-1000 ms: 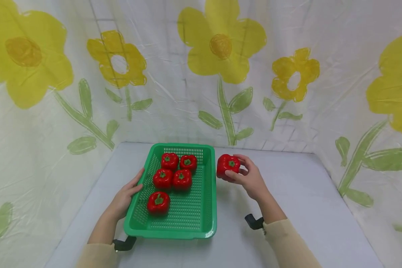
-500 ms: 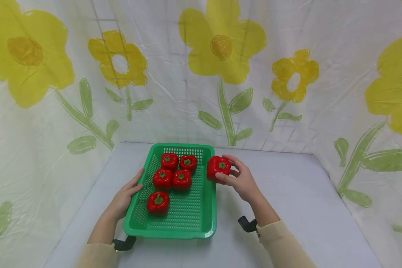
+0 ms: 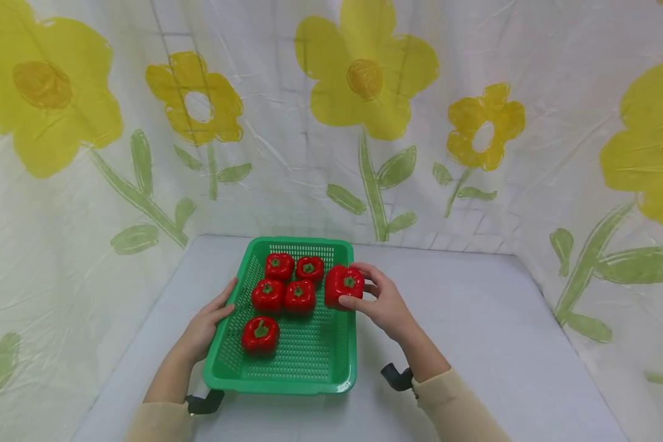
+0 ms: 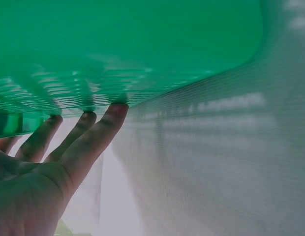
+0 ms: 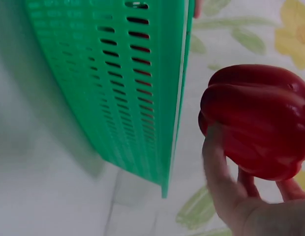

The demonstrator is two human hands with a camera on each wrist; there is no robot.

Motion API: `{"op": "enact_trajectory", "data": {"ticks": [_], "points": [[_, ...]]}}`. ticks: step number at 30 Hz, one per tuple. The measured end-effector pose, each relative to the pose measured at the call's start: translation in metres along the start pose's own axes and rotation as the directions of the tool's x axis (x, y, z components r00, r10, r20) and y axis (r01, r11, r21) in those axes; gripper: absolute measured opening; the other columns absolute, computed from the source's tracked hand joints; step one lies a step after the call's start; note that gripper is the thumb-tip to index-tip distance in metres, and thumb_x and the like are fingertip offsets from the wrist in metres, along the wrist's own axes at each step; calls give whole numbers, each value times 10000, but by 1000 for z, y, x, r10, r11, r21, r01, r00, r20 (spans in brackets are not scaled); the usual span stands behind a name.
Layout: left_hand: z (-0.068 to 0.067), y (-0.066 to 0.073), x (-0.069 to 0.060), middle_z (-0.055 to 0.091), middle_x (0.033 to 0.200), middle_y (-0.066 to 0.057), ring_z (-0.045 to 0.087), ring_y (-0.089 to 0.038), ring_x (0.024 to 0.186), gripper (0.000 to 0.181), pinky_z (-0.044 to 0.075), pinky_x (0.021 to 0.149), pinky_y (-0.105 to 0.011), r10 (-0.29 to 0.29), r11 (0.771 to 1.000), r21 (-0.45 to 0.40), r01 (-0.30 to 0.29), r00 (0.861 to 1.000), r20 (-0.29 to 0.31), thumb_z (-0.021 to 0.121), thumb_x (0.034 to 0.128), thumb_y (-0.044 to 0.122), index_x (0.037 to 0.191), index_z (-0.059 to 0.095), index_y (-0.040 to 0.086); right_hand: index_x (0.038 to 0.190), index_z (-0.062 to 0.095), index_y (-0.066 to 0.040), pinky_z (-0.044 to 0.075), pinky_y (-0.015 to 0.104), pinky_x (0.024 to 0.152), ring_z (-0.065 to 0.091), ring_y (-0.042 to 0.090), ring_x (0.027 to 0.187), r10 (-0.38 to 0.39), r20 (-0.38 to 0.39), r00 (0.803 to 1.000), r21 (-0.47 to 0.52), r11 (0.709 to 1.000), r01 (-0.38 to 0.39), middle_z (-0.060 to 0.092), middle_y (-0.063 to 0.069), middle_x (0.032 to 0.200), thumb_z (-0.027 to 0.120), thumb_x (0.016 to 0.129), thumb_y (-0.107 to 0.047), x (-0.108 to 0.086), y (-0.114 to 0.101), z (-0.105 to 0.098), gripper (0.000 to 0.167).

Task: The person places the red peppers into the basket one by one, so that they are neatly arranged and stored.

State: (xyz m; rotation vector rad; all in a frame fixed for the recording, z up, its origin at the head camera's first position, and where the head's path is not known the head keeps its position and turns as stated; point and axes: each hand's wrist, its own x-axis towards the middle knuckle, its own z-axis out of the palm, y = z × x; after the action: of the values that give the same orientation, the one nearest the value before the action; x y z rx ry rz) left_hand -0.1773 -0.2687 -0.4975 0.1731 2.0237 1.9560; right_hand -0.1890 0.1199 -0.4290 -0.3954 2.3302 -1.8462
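Observation:
Between thumb and fingers, my right hand (image 3: 385, 305) grips a red bell pepper (image 3: 344, 286) with a green stem, held above the right rim of a green plastic basket (image 3: 344, 356). The right wrist view shows that bell pepper (image 5: 258, 120) raised over the basket's slotted side wall (image 5: 128, 73). My left hand (image 3: 203, 325) rests against the basket's left side with extended fingers. From the left wrist, its fingertips (image 4: 118, 109) touch the slotted wall. Several red bell peppers stand in the basket, among them a bell pepper (image 3: 261, 336) set apart at the near left.
The basket stands on a pale table (image 3: 464, 325). Behind it hangs a white curtain (image 3: 287, 196) painted with yellow flowers. Dark wrist mounts stick out near each forearm, one mount (image 3: 398, 376) on the right and another mount (image 3: 205, 403) on the left.
My right hand has carried its bell pepper leftward, from beside the basket to above its right rim, and slightly nearer. The left hand and the basket have stayed in place.

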Motion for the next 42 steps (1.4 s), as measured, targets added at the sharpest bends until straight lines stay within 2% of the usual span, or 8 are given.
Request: {"op": "enact_trajectory", "data": {"ticks": [6, 14, 20, 26, 33, 42], "points": [[0, 0, 0, -15, 1710, -66, 134, -473, 1516, 583, 490, 1012, -551, 0, 1000, 0, 0, 1000, 1, 314, 1107, 228, 1637, 86, 315, 1428, 511, -311, 607, 411, 848, 547, 317, 1250, 14, 39, 999, 10, 1000, -14, 523, -4, 1425, 846, 814, -303, -1, 1, 15, 699], [1, 2, 0, -9, 1710, -72, 163, -469, 1510, 585, 506, 1001, -533, -4, 1000, -2, 4, 1000, -3, 315, 1105, 216, 1637, 90, 308, 1398, 551, -318, 609, 429, 831, 495, 367, 1297, 87, 70, 994, -39, 996, -84, 536, -7, 1418, 876, 765, -386, -5, 5, 37, 715], [1, 1, 0, -17, 1710, -70, 147, -472, 1513, 583, 503, 1003, -535, -2, 1000, -4, 2, 1000, 2, 309, 1106, 212, 1637, 91, 309, 1398, 558, -273, 608, 442, 834, 513, 375, 1280, 108, 84, 991, -38, 994, -105, 540, 22, 1419, 881, 763, -384, -7, 6, 50, 721], [1, 1, -1, -16, 1710, -65, 152, -470, 1513, 579, 507, 1000, -531, -2, 1000, 4, 2, 1000, -1, 301, 1108, 211, 1637, 88, 314, 1407, 550, -251, 611, 438, 823, 533, 355, 1267, 96, 104, 990, -103, 991, -85, 562, 25, 1387, 876, 773, -379, -10, 8, 61, 725], [0, 3, -3, -21, 1711, -66, 131, -464, 1521, 583, 490, 1020, -534, -5, 1000, 19, 5, 1000, -2, 310, 1109, 230, 1637, 78, 306, 1372, 552, -272, 610, 426, 816, 541, 327, 1254, 104, 126, 987, -160, 984, -83, 573, 16, 1365, 876, 776, -367, -10, 7, 73, 685], [0, 3, -2, -16, 1711, -54, 134, -443, 1526, 581, 498, 1022, -499, -8, 1000, 18, 8, 1000, -3, 304, 1108, 219, 1636, 82, 316, 1376, 540, -180, 617, 417, 802, 581, 281, 1194, 140, 98, 985, -273, 956, -109, 607, 46, 1319, 888, 762, -352, -9, 9, 87, 726]]}}
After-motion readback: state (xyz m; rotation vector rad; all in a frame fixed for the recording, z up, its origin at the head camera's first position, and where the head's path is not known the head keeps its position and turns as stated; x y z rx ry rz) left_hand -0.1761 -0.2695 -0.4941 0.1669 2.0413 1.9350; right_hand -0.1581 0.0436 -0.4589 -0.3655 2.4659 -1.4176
